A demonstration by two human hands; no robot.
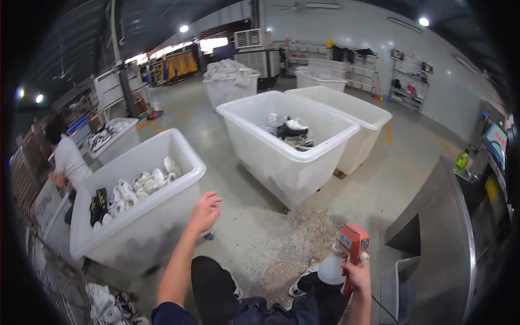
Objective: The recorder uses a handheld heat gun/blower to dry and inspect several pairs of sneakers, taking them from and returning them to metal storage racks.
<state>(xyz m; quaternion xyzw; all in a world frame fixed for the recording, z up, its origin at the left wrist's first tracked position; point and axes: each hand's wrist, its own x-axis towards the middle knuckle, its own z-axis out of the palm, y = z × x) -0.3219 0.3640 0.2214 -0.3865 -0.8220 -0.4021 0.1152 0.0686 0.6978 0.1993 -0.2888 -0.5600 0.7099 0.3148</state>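
My right hand [358, 271] grips the handle of a red spray gun [352, 239] with a translucent bottle [331, 269] hanging from it; a dark cord trails down from the handle. My left hand [206, 212] is raised with its fingers apart, holding nothing, beside the right edge of a white plastic bin [187, 178]. In that bin lie white shoes [136, 187] in rows and a pair of black shoes [98, 206]. Farther ahead, another white bin [268, 140] holds a black and white shoe [293, 126] among other shoes.
Another bin [365, 126] stands behind the central one. A person [73, 162] in a white shirt is at the far left. A stainless steel counter [436, 227] bounds my right, bearing a green bottle [462, 160]. Shoes [106, 304] lie at lower left; pale debris [304, 239] covers floor before me.
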